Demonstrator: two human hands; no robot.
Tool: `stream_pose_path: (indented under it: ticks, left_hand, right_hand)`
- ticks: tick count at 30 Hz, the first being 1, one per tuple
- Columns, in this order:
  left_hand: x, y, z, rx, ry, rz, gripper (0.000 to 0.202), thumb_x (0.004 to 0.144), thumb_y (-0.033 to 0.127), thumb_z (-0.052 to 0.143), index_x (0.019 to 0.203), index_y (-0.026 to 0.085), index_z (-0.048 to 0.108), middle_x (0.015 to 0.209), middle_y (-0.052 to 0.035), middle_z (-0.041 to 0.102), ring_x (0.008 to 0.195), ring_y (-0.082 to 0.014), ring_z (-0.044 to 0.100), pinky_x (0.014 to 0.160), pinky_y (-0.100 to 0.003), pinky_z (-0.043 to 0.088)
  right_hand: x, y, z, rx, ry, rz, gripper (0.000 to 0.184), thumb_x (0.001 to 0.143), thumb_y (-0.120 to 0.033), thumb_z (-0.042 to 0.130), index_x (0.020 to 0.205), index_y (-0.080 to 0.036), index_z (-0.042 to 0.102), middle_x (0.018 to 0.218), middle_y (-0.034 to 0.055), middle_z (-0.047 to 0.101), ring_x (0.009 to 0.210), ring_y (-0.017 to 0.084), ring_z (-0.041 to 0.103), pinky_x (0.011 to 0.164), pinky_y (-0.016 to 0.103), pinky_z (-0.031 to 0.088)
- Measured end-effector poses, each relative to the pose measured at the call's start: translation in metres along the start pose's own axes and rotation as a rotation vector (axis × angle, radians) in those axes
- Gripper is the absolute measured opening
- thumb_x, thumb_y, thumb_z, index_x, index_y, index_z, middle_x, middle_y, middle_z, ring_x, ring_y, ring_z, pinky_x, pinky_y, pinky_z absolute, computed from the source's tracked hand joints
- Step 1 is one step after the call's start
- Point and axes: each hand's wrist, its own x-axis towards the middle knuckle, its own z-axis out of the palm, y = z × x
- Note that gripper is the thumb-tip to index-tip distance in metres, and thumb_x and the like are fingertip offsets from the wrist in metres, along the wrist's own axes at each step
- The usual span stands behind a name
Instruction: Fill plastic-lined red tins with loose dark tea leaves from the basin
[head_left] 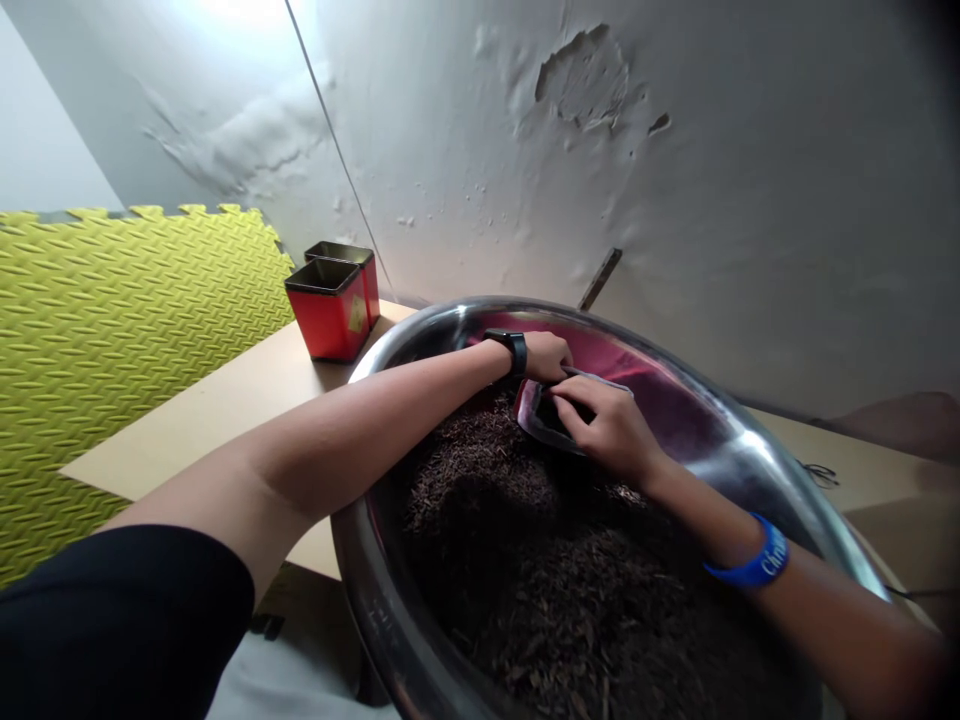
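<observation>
Red-sided container (528, 408), rim dusty grey, sits inside the steel basin (759, 452), toward its far side, mouth tipped up, with both hands on or right at it. Left to right: yellow foam mat (135, 330); pale tabletop (240, 415); 2 red square pots with black rims, front pot (324, 318) and rear pot (373, 290), standing upright just beside the basin. Then black sleeve (127, 620), left arm reaching in, smartwatch (516, 350) on the wrist.

Left hand (546, 357) is curled at the container's far edge; fingertips hidden, can't tell if it's clamped. Container next, dark loose shreds (480, 460) nearer the viewer. Right hand (611, 425) is over the mouth, thumb and forefinger bent close together; can't tell if they pinch the rim or anything inside. Blue wristband (757, 558) on that arm.

Handling, judged: container probably light when bare, heavier if filled; contents too dark to make out. Walls look thin and fairly stiff, may flex if squeezed. Dusty rim could slip under dry fingers. Unlikely to shatter. Best hold: 2 opposite sides just below the rim, kept level; the shreds look dry, so they'd spill easily.
</observation>
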Motion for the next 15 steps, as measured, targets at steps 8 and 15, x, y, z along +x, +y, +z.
stream_pose_path:
  ticks: [8,15]
  left_hand:
    - [0.005,-0.004,0.005,0.021,0.011,-0.027,0.039,0.071,0.048,0.048,0.092,0.023,0.068,0.081,-0.0049,0.066,0.066,-0.0152,0.054,0.055,-0.024,0.034]
    - [0.007,-0.005,0.006,0.023,0.026,-0.002,0.037,0.071,0.045,0.049,0.09,0.021,0.068,0.079,-0.0042,0.066,0.065,-0.0152,0.053,0.052,-0.024,0.032]
  right_hand:
    - [-0.021,-0.03,0.038,0.367,-0.727,-0.029,0.073,0.069,-0.053,0.058,0.133,-0.027,0.033,0.144,0.0032,0.017,0.13,0.024,0.017,0.106,0.039,0.017]
    - [-0.033,-0.035,0.047,0.466,-0.927,0.049,0.087,0.059,-0.054,0.066,0.134,-0.036,0.026,0.146,-0.0017,0.003,0.132,0.026,0.005,0.107,0.041,0.012]
